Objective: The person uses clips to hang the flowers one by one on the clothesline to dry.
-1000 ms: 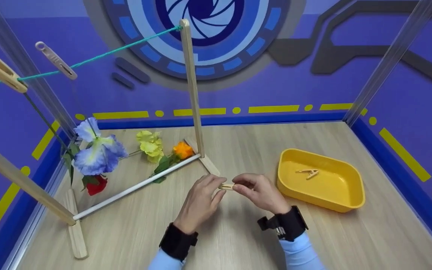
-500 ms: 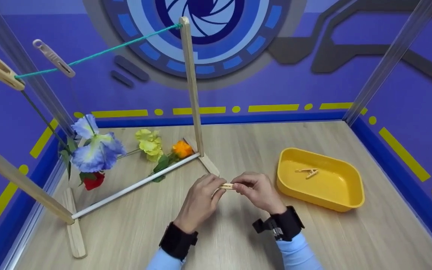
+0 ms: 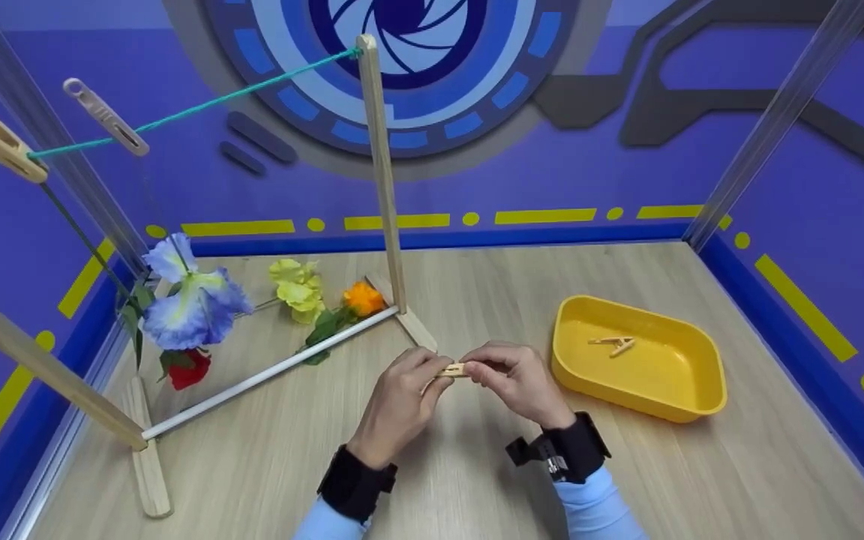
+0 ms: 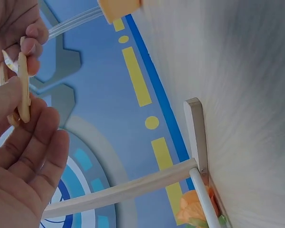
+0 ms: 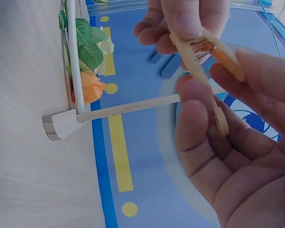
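Between both hands is a pale wooden clothespin (image 3: 453,370), held above the tabletop at the middle of the head view. My left hand (image 3: 402,401) pinches its left end between thumb and fingers. The fingers of my right hand (image 3: 516,381) grip the other end. In the right wrist view the clothespin (image 5: 194,61) shows its metal spring, with its two legs spread at an angle. The left wrist view has the same clothespin (image 4: 23,90) at the left, partly covered by the thumb.
A yellow tray (image 3: 638,401) with another clothespin (image 3: 616,345) stands on the right. On the left is a wooden frame (image 3: 383,180) with a green string (image 3: 252,88); clothespins on it hold a blue flower (image 3: 196,307) and red flower (image 3: 189,369). Yellow (image 3: 297,289) and orange flowers (image 3: 363,298) lie behind the white rod (image 3: 274,371).
Both hands keep hold of the clothespin in nearly the same place. It has turned slightly, and the right wrist has shifted a little to the left. The head view has drifted slightly.
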`<state>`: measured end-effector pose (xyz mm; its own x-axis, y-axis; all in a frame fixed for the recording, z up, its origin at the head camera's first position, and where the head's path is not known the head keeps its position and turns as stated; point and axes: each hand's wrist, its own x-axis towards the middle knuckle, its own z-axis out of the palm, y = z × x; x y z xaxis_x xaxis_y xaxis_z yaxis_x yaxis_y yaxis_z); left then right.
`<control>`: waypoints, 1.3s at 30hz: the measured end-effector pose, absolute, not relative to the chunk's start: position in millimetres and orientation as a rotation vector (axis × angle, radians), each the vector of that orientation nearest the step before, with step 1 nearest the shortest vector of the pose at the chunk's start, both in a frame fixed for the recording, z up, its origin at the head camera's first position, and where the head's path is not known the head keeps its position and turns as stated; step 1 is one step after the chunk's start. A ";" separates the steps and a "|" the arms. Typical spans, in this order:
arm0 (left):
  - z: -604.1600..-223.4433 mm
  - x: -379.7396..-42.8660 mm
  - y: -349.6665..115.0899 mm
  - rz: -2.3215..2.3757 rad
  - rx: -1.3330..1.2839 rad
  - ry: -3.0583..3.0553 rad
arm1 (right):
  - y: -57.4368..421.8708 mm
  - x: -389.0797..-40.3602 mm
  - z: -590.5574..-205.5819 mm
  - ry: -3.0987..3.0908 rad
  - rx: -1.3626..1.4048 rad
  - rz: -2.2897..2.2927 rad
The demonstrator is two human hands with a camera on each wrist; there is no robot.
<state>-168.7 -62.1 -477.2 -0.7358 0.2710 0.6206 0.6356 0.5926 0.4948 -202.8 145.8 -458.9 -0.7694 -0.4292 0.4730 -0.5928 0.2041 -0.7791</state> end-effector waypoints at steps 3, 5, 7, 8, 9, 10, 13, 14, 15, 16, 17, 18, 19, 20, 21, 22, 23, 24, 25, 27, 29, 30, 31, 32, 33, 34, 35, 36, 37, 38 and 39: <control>-475.4 -167.1 -62.2 -1.103 -0.706 -2.363 | 145.6 -202.4 -457.4 -2.270 1.018 1.644; -474.6 -166.7 -62.2 -1.198 -0.705 -2.376 | 146.0 -202.1 -456.3 -2.242 1.029 1.674; -473.6 -166.7 -62.3 -1.322 -0.708 -2.374 | 147.0 -202.2 -455.3 -2.213 1.047 1.716; -473.1 -166.8 -62.5 -1.385 -0.711 -2.369 | 147.6 -202.4 -455.1 -2.198 1.063 1.745; -472.5 -166.8 -62.7 -1.454 -0.715 -2.363 | 148.1 -202.4 -454.7 -2.182 1.084 1.774; -472.0 -166.8 -62.8 -1.529 -0.722 -2.354 | 148.6 -202.4 -454.3 -2.163 1.111 1.802; -469.8 -166.3 -63.0 -1.737 -0.739 -2.340 | 149.5 -202.3 -453.2 -2.116 1.190 1.874; -469.0 -166.0 -62.8 -1.794 -0.746 -2.339 | 149.7 -202.1 -453.0 -2.105 1.206 1.887; -468.2 -165.9 -62.3 -1.842 -0.755 -2.341 | 149.9 -201.9 -452.7 -2.099 1.214 1.894; -467.6 -165.7 -61.9 -1.881 -0.765 -2.342 | 150.3 -201.5 -452.4 -2.098 1.217 1.896; -467.2 -165.6 -61.4 -1.902 -0.776 -2.346 | 150.7 -201.3 -452.2 -2.101 1.216 1.898; -466.9 -165.6 -60.7 -1.914 -0.788 -2.351 | 151.2 -201.0 -452.2 -2.105 1.210 1.895; -467.0 -165.7 -59.9 -1.922 -0.799 -2.355 | 151.6 -200.8 -452.2 -2.110 1.199 1.889; -467.1 -165.8 -59.3 -1.924 -0.808 -2.360 | 152.0 -200.7 -452.4 -2.117 1.187 1.884; -467.5 -165.9 -58.8 -1.918 -0.816 -2.366 | 152.2 -200.5 -452.5 -2.126 1.175 1.877; -468.0 -166.0 -58.4 -1.911 -0.818 -2.373 | 152.2 -200.4 -452.5 -2.135 1.163 1.869; -468.3 -166.0 -58.2 -1.895 -0.820 -2.382 | 152.1 -200.4 -452.7 -2.143 1.151 1.859; -468.6 -165.9 -58.1 -1.880 -0.816 -2.393 | 151.9 -200.3 -452.8 -2.151 1.137 1.847; -468.9 -165.9 -58.5 -1.859 -0.806 -2.409 | 151.4 -200.3 -452.6 -2.160 1.126 1.838; -469.0 -165.8 -60.2 -1.794 -0.779 -2.449 | 151.0 -200.5 -452.6 -2.177 1.110 1.822; -468.6 -165.6 -63.0 -1.699 -0.742 -2.492 | 150.9 -200.4 -452.3 -2.185 1.101 1.808; -468.5 -165.6 -64.7 -1.644 -0.721 -2.513 | 151.2 -200.5 -452.3 -2.188 1.096 1.807; -468.6 -166.1 -66.5 -1.584 -0.703 -2.527 | 151.6 -200.5 -452.2 -2.190 1.090 1.807; -468.4 -166.4 -68.5 -1.525 -0.686 -2.536 | 152.1 -200.6 -452.2 -2.190 1.085 1.807; -468.4 -167.0 -70.6 -1.468 -0.668 -2.540 | 152.6 -200.5 -452.1 -2.191 1.079 1.809; -468.4 -167.5 -72.9 -1.415 -0.647 -2.541 | 153.1 -200.3 -451.9 -2.192 1.074 1.810; -468.4 -168.2 -75.3 -1.372 -0.627 -2.540 | 153.5 -200.2 -451.8 -2.193 1.070 1.809; -468.7 -169.1 -77.8 -1.333 -0.605 -2.540 | 153.9 -200.2 -451.9 -2.197 1.064 1.808; -469.0 -170.1 -80.4 -1.301 -0.586 -2.537 | 154.0 -200.0 -451.5 -2.201 1.060 1.804; -468.9 -170.7 -83.2 -1.278 -0.567 -2.535 | 154.1 -199.8 -451.1 -2.205 1.058 1.799; -469.5 -171.6 -86.2 -1.260 -0.554 -2.532 | 154.2 -199.6 -451.0 -2.210 1.055 1.794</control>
